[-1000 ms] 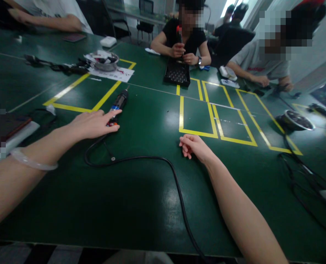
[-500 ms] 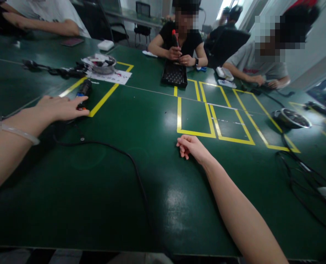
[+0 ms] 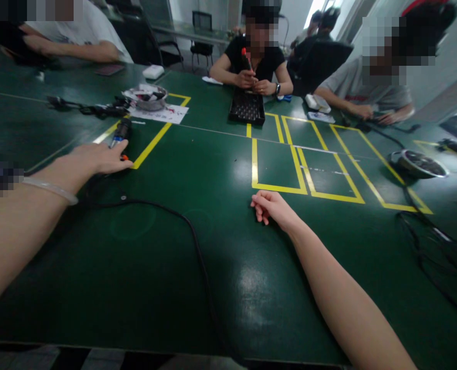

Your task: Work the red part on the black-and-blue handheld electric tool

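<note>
At the left, my left hand [image 3: 107,156] reaches over a black cylindrical tool [image 3: 124,129] with a blue band and an orange part. Its fingers are stretched out beside and over the tool. Part of the tool is hidden under the hand, and I cannot make out its exact kind. Just below the yellow tape outlines, my right hand [image 3: 270,207] rests on the green table [image 3: 166,288]. Its fingers are loosely curled and a little apart, with nothing in them. A black cable [image 3: 193,231] runs from near my left hand toward the table's front edge.
Behind the tool stands a metal bowl [image 3: 151,103] of small items on white paper [image 3: 176,114]. Across the table, a person [image 3: 251,61] holds a red-tipped tool over a black tray [image 3: 247,110]. Another bowl [image 3: 423,163] and coiled cables [image 3: 424,246] lie at the right.
The view has shifted slightly, so most things appear a little farther right. My left hand stays at the tool, and my right hand keeps its pose on the table.
</note>
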Action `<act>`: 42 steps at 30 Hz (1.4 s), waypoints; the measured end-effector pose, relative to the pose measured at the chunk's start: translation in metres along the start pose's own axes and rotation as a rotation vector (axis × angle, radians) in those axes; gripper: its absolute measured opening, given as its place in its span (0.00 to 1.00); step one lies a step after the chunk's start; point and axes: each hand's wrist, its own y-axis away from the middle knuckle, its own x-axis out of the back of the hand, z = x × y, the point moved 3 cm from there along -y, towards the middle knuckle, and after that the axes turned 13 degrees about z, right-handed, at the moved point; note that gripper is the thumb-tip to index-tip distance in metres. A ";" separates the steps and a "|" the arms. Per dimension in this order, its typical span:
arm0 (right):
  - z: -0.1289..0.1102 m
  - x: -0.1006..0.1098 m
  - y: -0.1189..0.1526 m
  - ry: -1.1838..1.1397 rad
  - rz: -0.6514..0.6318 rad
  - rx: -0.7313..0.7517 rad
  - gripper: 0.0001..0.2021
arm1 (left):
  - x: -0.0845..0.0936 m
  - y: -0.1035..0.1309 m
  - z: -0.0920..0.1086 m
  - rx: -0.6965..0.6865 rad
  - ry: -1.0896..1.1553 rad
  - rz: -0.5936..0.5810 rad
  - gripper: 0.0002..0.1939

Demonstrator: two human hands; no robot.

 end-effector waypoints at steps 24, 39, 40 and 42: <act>-0.005 -0.012 0.005 0.271 0.154 0.278 0.12 | 0.054 0.143 0.256 -0.399 -0.083 0.104 0.35; 0.001 -0.015 0.004 0.240 0.078 0.161 0.18 | 0.049 0.148 0.302 -0.604 0.252 -0.028 0.46; 0.001 -0.014 0.004 0.170 0.078 0.118 0.18 | 0.047 0.147 0.299 -0.617 0.269 -0.017 0.45; -0.001 -0.012 0.006 0.044 0.051 0.054 0.18 | 0.042 0.142 0.294 -0.637 0.306 0.013 0.39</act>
